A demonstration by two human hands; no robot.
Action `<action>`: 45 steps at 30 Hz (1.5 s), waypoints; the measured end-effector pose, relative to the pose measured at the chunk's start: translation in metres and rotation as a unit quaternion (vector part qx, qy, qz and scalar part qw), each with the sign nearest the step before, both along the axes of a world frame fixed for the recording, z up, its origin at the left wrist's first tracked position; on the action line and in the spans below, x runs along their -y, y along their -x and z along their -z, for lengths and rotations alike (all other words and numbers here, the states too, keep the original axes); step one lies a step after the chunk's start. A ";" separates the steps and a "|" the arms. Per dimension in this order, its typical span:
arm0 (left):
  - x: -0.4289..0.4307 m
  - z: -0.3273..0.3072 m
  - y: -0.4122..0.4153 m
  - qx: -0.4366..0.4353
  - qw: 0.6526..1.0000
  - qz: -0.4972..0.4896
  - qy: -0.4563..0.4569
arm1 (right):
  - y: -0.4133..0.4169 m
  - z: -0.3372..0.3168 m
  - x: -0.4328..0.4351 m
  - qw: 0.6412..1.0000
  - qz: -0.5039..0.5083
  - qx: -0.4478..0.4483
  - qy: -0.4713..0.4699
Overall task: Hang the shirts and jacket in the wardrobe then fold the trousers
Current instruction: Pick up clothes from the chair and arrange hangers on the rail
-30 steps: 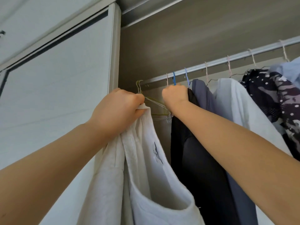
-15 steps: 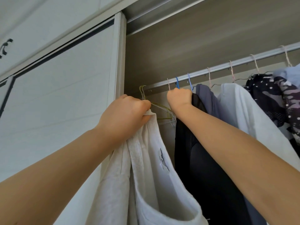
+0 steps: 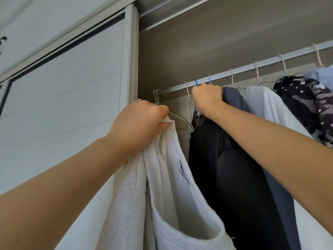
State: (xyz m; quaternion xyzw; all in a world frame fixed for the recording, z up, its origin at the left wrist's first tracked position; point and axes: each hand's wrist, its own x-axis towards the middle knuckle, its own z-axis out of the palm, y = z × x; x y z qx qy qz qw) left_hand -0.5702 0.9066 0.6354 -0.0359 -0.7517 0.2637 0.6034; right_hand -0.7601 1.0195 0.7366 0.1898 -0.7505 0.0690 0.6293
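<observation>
Right hand (image 3: 207, 96) higher on hanger (image 3: 195, 83); left hand (image 3: 138, 121) round soft shirt (image 3: 167, 168).

I am looking up into the wardrobe (image 3: 216, 42). Its dull grey-brown inside wall fills my view from 12 to 2 o'clock. A ribbed metal rail (image 3: 270, 62) crosses it, rising toward 2 o'clock. At 9 o'clock stands the pale sliding door (image 3: 63, 96), bordered by a dark strip (image 3: 72, 45). A light upright frame (image 3: 130, 60) ends the door at 11 o'clock. Above the door, at 10 o'clock, sits a white upper panel (image 3: 36, 13), with a dark handle (image 3: 2, 40) at the very edge of my view. The light is soft and even, brightest on the door.
</observation>
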 end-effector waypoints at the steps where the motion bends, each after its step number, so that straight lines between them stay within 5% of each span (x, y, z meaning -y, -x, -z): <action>1: 0.000 0.000 0.000 0.001 1.000 0.002 0.000 | -0.001 0.001 -0.001 1.000 0.002 -0.002 -0.003; 12: -0.001 0.000 0.000 0.003 0.999 -0.035 0.000 | 0.000 0.012 -0.001 0.995 0.053 -0.020 -0.079; 28: 0.001 0.001 0.002 0.011 0.998 -0.064 0.006 | -0.027 0.010 -0.006 0.999 0.009 -0.036 -0.035; 38: -0.008 0.006 0.001 0.030 0.979 -0.191 0.057 | -0.067 0.060 -0.051 0.997 -0.034 -0.064 -0.029; 42: -0.018 0.012 -0.002 0.032 0.979 -0.202 -0.003 | -0.080 0.082 -0.086 0.996 -0.050 -0.070 -0.018; 45: -0.040 0.018 -0.001 -0.006 0.983 -0.088 -0.163 | -0.086 0.098 -0.114 0.995 -0.088 -0.055 0.000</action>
